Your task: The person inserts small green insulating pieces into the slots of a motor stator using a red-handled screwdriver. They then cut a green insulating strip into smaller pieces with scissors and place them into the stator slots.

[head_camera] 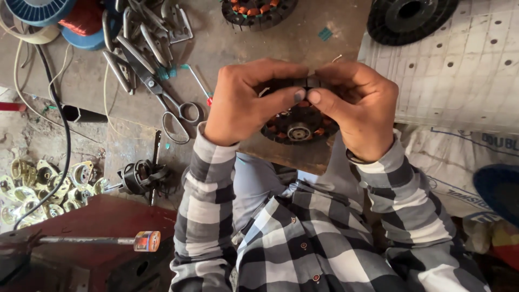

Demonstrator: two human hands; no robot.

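Observation:
A round black motor stator (299,127) with orange copper windings lies on the near edge of a wooden board (281,38). Both my hands are over it. My left hand (246,100) and my right hand (357,103) meet thumb to thumb and pinch the stator's upper rim, with the fingers curled over the top. The upper half of the stator is hidden under my fingers. My checked sleeves run down to the bottom of the view.
Scissors (162,97) and several metal tools lie at the board's upper left, beside wire spools (38,11). A second stator (257,11) and a black disc (408,16) sit at the top. A white perforated sheet (465,70) is on the right; a screwdriver (97,240) lies lower left.

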